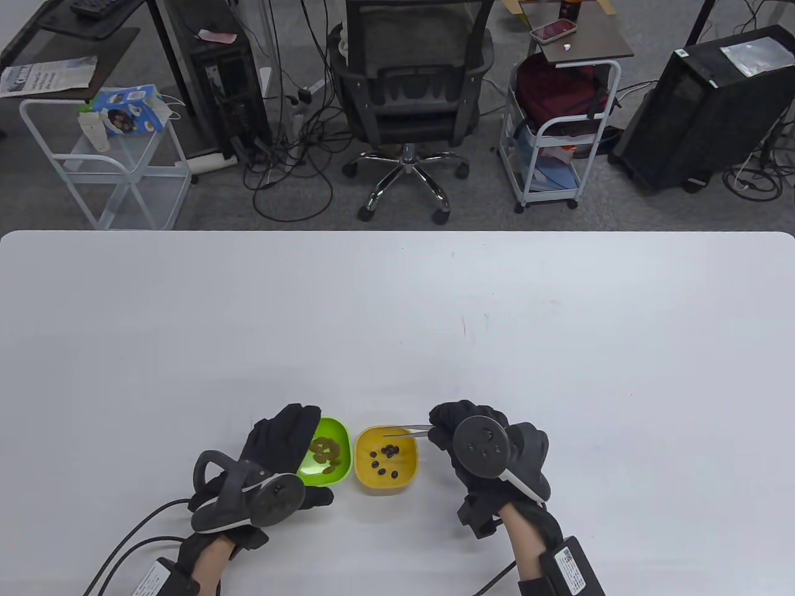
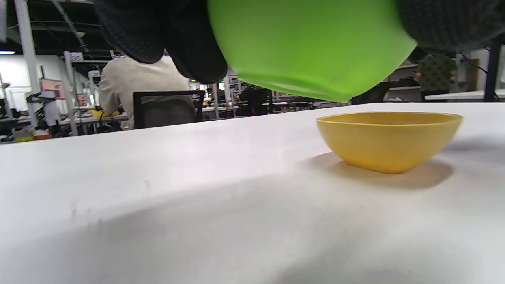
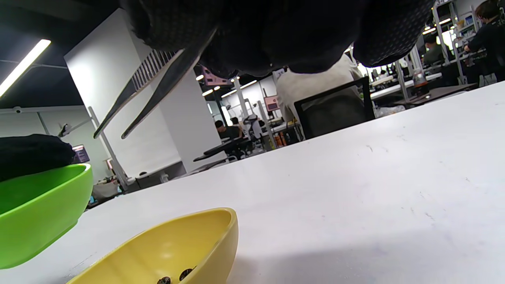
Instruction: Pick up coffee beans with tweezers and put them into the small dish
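Note:
My left hand (image 1: 282, 453) holds the green dish (image 1: 325, 460), fingers on its left rim and thumb below; in the left wrist view the green dish (image 2: 311, 43) is lifted off the table. Several coffee beans (image 1: 325, 451) lie in it. The yellow dish (image 1: 386, 459) stands right of it on the table with several beans (image 1: 385, 458) inside; it also shows in the left wrist view (image 2: 388, 140) and the right wrist view (image 3: 173, 248). My right hand (image 1: 463, 428) pinches metal tweezers (image 1: 407, 431). Their tips (image 3: 110, 132) hang apart and empty above the yellow dish.
The white table (image 1: 397, 323) stretches far behind the dishes. An office chair (image 1: 407, 93) and two white carts (image 1: 559, 130) stand beyond the table's far edge. Cables (image 1: 124, 534) trail from my left wrist at the front edge.

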`<state>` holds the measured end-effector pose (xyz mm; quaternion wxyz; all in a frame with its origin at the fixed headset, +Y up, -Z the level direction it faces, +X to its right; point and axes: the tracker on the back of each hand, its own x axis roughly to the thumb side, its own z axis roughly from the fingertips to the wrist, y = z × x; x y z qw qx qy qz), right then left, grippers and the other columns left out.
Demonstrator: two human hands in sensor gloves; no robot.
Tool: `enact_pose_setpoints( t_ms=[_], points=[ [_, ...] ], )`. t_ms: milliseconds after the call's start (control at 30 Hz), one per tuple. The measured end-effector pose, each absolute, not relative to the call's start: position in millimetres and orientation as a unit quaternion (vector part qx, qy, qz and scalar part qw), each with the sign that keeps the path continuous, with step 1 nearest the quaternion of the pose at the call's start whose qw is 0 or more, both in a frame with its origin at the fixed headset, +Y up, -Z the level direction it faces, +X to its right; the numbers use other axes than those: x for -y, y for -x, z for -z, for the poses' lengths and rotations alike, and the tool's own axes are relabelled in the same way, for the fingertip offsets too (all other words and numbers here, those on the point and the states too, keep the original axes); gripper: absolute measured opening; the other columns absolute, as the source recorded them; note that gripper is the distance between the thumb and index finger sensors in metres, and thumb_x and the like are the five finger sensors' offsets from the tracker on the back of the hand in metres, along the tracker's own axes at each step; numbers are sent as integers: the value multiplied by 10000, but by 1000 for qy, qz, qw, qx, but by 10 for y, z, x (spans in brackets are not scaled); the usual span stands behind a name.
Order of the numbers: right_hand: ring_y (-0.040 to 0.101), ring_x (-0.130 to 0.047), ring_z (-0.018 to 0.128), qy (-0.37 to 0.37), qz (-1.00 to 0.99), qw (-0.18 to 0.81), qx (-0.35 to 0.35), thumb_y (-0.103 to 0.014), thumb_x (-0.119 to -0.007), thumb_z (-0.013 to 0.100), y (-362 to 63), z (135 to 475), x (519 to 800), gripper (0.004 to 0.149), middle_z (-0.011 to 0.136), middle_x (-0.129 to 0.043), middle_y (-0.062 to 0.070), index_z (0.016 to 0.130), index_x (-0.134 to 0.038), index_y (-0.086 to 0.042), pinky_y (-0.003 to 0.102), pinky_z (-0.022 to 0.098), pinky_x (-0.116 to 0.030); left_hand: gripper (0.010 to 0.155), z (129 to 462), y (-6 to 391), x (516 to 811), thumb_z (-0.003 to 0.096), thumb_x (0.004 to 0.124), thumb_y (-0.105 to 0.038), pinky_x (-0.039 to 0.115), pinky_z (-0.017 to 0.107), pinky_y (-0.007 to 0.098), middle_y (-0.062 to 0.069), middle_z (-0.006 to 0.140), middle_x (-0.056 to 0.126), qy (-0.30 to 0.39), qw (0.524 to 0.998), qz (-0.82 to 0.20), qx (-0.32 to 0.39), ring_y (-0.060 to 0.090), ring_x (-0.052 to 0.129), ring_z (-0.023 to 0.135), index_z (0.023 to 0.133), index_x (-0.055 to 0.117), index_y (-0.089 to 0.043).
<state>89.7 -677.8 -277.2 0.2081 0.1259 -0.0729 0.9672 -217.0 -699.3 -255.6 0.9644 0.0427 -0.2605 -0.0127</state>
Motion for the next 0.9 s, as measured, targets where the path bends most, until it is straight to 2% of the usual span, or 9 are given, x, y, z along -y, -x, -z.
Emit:
enact_pose_setpoints(
  t_ms=[400, 900],
  points=[
    [208, -908, 476, -126, -968, 204, 68, -364, -673, 438, -884, 2769, 6786, 431, 654, -866, -12, 829, -757, -204, 602, 700, -681, 1151, 2880, 2626, 7263, 349, 714, -702, 744, 716, 629, 360, 1155, 619, -3, 986, -32, 163, 438, 886, 959, 1162, 454, 70],
    [207, -908, 476, -128, -967, 208, 64, -362, -670, 440, -882, 2774, 6794, 430, 654, -866, -12, 830, -757, -203, 601, 699, -683, 1151, 2997, 2674, 7480, 351, 722, -695, 696, 742, 619, 329, 1188, 573, 67, 986, -54, 142, 460, 826, 1019, 1171, 425, 56]
  ],
)
